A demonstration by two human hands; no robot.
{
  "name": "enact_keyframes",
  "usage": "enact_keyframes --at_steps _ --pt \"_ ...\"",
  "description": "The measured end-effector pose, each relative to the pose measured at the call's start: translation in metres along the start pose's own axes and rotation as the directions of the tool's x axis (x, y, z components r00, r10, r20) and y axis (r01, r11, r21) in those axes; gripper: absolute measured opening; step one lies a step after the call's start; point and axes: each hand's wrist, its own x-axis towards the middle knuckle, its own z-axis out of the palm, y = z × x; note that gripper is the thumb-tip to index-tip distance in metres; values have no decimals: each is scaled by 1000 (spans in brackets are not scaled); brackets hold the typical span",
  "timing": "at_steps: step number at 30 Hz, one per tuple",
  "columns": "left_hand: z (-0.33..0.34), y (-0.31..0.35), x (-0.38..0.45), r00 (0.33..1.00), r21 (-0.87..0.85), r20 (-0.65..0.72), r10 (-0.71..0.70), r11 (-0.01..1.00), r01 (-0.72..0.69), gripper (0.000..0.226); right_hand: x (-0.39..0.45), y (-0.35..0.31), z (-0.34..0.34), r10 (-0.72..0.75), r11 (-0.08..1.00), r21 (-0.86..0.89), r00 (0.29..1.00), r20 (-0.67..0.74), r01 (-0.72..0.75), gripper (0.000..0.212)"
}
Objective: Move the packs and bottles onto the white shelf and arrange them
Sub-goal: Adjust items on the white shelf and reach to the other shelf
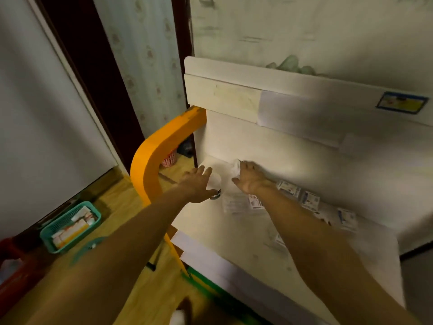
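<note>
I reach both arms out over the white shelf (210,228). My left hand (198,184) curls around a white bottle (215,184) at the far left corner. My right hand (249,179) holds something white and crumpled (236,167); it is too blurry to name. Small packs (309,200) lie in a row along the back of the shelf, by my right arm.

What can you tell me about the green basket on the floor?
The green basket looks like teal plastic with slotted sides and a rectangular shape. It sits upright on the yellowish wooden floor, left of the white shelf, close to the pale wall. Inside lie white and orange packs, too blurred to read. Neither hand touches it.
</note>
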Motion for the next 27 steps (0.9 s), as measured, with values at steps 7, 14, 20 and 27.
enact_keyframes --at_steps 7,14,20,27 --pt "42 -11 54 980 -205 -74 187 958 -199 85 23 -17 33 146 989 25 977 -159 -143 66" --pt "38 -11 96 961 -308 -83 263 910 -276 81 25 -34 37 244 968 100 953 -178 -229 68" --pt "30 -18 103 949 -349 -53 311 884 -309 83 -10 -27 39 235 971 124 919 -317 -206 74" --pt "-6 27 66 960 -395 -155 232 876 -275 87 -89 -9 3 461 861 419 789 -406 -287 71"
